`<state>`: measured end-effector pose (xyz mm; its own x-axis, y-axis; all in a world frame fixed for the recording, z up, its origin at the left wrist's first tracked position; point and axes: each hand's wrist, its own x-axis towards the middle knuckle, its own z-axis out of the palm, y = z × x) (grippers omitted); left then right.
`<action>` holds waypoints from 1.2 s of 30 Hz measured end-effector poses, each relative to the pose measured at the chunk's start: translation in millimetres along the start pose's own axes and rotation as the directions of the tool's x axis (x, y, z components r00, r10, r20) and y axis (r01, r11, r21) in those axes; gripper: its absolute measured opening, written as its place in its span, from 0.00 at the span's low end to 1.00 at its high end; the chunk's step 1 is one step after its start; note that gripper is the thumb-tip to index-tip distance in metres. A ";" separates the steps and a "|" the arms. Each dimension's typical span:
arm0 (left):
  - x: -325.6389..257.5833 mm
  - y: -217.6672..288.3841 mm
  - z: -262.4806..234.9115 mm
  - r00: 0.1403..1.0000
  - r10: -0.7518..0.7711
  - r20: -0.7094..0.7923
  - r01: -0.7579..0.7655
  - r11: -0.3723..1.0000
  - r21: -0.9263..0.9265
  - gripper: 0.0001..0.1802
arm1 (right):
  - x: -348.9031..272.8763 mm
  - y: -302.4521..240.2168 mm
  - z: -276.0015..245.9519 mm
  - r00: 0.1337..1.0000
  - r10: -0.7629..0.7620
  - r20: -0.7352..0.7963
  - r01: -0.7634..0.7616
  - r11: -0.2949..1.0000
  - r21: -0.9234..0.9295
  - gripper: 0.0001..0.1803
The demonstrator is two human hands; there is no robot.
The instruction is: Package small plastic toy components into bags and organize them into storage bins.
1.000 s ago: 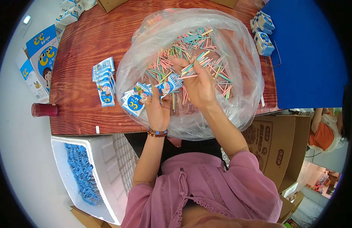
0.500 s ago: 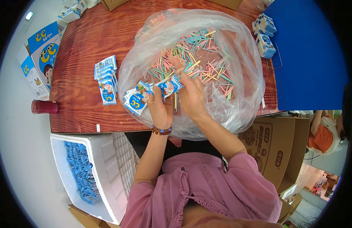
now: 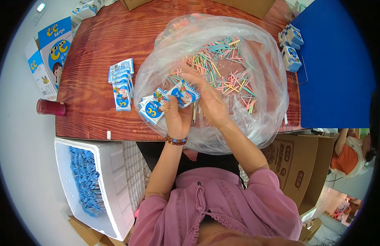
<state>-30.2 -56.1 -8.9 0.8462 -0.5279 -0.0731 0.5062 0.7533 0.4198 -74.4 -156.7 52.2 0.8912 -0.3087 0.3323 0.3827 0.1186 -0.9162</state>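
Note:
My left hand (image 3: 176, 119) grips a fan of small blue-and-white packets (image 3: 167, 100) at the near edge of a big clear plastic bag (image 3: 247, 119). The bag lies open on the wooden table (image 3: 95, 49) and holds a heap of thin coloured sticks (image 3: 222, 69). My right hand (image 3: 210, 104) is beside the left one, its fingers on the packets and a few sticks; a firm grip of its own cannot be made out. A beaded bracelet (image 3: 175, 140) is on my left wrist.
A stack of the same packets (image 3: 121, 82) lies left of the bag. A red cylinder (image 3: 50, 108) stands at the table's left edge. A white foam box (image 3: 112, 180) with blue packets sits below. Small boxes (image 3: 290, 47), cardboard cartons (image 3: 296, 164) and another person (image 3: 349, 149) are at right.
Both hands have drawn back from the stick heap toward the bag's near left edge. The right hand has come in against the packets held in the left.

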 end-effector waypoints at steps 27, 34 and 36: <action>5.3 47.8 -0.5 0.990 0.132 -0.051 -0.101 0.911 0.400 0.09 | 35.0 -27.3 -9.6 0.944 0.317 0.094 -0.225 0.823 -0.521 0.07; -4.0 89.8 -13.1 0.969 0.248 -0.009 -0.175 0.707 0.685 0.09 | 55.7 2.7 18.0 0.951 0.219 0.220 0.021 0.661 -0.750 0.07; -6.0 109.5 -26.8 0.940 0.340 -0.020 -0.213 0.635 0.743 0.08 | 70.1 18.9 40.7 0.944 0.182 0.275 0.075 0.695 -0.715 0.10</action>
<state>24.6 40.0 13.3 0.9710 -0.2324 0.0555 0.0172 0.2995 0.9539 5.1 -137.7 67.3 0.9779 -0.0106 0.2090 0.1583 -0.6155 -0.7721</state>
